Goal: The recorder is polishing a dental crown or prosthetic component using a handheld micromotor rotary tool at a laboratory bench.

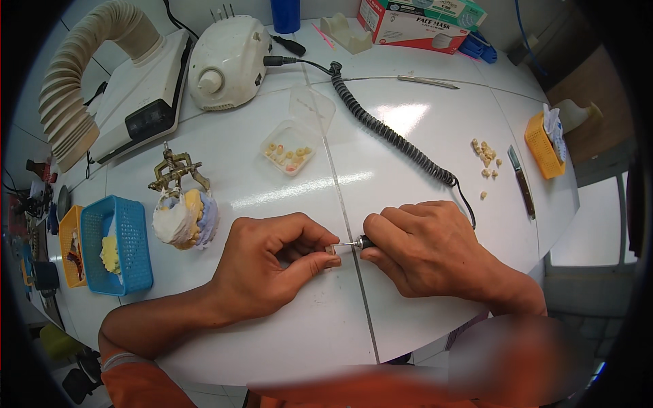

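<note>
Near the middle of the white table, my left hand (pixel 255 265) pinches a small, pale, tooth-like piece (pixel 330 249) between thumb and index finger. My right hand (pixel 432 248) is wrapped round a rotary handpiece (pixel 366 242) with a black grip. Its thin metal bur (pixel 345 244) points left and meets or nearly meets the piece; the fingers partly hide the spot. A black coiled cord (pixel 388 132) runs from the handpiece side to a white motor unit (pixel 228 64). Left of my left hand stands a brass articulator (pixel 173 168) carrying dental casts (pixel 183 221) in white, yellow and lilac.
A clear plastic box (pixel 272 160) with several small teeth lies ahead. Loose teeth (pixel 484 151), a wooden-handled knife (pixel 522 183) and a yellow basket (pixel 544 153) are at right. A blue basket (pixel 117 248) stands left; a hose (pixel 64 88) and mask box (pixel 415 28) are behind.
</note>
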Demonstrator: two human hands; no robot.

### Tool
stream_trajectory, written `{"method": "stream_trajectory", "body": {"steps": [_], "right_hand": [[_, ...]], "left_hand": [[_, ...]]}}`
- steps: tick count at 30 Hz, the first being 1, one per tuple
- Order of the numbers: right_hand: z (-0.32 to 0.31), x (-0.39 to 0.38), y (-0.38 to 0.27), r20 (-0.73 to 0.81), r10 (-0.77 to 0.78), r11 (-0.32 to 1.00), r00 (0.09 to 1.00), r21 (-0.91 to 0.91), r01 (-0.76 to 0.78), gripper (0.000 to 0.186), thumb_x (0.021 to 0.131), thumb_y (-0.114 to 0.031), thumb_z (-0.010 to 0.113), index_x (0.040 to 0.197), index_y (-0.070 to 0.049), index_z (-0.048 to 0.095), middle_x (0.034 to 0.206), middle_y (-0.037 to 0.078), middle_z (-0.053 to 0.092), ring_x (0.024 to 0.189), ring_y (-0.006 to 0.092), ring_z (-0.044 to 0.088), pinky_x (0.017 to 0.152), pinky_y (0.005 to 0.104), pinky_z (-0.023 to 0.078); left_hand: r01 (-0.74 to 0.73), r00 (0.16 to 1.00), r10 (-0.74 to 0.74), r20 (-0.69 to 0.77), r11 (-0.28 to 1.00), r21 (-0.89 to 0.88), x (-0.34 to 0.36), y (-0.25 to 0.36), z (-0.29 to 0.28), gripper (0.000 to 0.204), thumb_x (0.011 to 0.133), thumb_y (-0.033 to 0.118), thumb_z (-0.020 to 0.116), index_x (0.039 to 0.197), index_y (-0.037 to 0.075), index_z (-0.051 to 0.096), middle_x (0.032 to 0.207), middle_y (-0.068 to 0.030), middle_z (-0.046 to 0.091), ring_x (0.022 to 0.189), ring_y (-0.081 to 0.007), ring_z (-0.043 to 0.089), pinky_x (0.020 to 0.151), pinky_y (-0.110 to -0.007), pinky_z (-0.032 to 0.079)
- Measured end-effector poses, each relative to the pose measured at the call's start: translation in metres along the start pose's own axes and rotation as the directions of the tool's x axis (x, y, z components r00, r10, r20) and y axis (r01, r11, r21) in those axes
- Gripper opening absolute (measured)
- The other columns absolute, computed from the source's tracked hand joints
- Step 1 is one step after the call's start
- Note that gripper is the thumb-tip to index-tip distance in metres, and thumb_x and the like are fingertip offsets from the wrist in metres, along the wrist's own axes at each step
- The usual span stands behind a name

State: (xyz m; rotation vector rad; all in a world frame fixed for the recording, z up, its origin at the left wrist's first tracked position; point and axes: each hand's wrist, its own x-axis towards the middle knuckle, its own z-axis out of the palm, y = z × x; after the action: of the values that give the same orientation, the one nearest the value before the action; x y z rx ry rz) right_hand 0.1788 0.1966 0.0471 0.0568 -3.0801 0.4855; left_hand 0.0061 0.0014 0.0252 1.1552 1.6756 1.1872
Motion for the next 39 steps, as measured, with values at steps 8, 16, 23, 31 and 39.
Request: {"method": "stream_trajectory", "body": {"steps": [8,16,23,31,39], "right_hand": [[-0.0004,0.0,-0.0005,0.008,0.003,1.0,1.0,0.0,-0.003,0.031,0.104,-0.034,0.067,0.09,-0.008,0.058,0.068,0.008,0.062,0.06,0.0289,0.069,0.053,0.0422,0.051],[-0.0002,-0.0001,-0.0005,0.007,0.005,1.0,1.0,-0.007,-0.005,0.03,0.103,-0.033,0.068,0.09,-0.008,0.058,0.069,0.008,0.062,0.061,0.029,0.069,0.053,0.0425,0.051],[0.0007,0.0,-0.0006,-0.017,0.004,1.0,1.0,-0.012,-0.005,0.03,0.102,-0.033,0.069,0.09,-0.008,0.058,0.068,0.008,0.062,0.061,0.0291,0.069,0.052,0.0425,0.051],[0.0005,0.0001,0.0005,0.0,-0.004,1.0,1.0,-0.005,0.004,0.03,0.102,-0.033,0.069,0.09,-0.008,0.058,0.068,0.007,0.061,0.06,0.0285,0.069,0.052,0.0423,0.05],[-0.0009,0.0002,-0.0004,0.002,0.002,1.0,1.0,-0.008,-0.002,0.03,0.102,-0.033,0.069,0.09,-0.008,0.058,0.069,0.008,0.062,0.06,0.0289,0.069,0.052,0.0424,0.051]], "left_hand": [[-0.015,1.0,0.015,0.01,1.0,0.023,0.0001,-0.0008,-0.0004,0.015,0.094,-0.001,0.08,0.107,-0.007,0.075,0.094,-0.0117,0.081,0.088,-0.0133,0.078,0.077,-0.025,0.061],[-0.003,1.0,0.003,-0.007,1.0,0.005,-0.0001,-0.0008,0.0004,0.015,0.093,-0.001,0.081,0.106,-0.007,0.075,0.094,-0.0116,0.081,0.086,-0.013,0.078,0.076,-0.025,0.061],[-0.016,1.0,0.016,0.001,0.999,0.03,0.0003,0.0001,-0.0005,0.016,0.093,-0.001,0.081,0.106,-0.007,0.075,0.094,-0.0114,0.081,0.086,-0.013,0.077,0.076,-0.025,0.061],[-0.022,1.0,0.022,0.006,0.999,0.031,0.0,-0.0005,-0.0007,0.015,0.094,-0.001,0.08,0.107,-0.008,0.075,0.095,-0.0122,0.08,0.087,-0.0137,0.077,0.077,-0.025,0.061],[-0.006,1.0,0.006,0.012,1.0,0.012,0.0001,0.0,-0.0009,0.015,0.094,-0.001,0.08,0.107,-0.008,0.075,0.095,-0.0124,0.08,0.088,-0.0141,0.078,0.077,-0.026,0.062]]}}
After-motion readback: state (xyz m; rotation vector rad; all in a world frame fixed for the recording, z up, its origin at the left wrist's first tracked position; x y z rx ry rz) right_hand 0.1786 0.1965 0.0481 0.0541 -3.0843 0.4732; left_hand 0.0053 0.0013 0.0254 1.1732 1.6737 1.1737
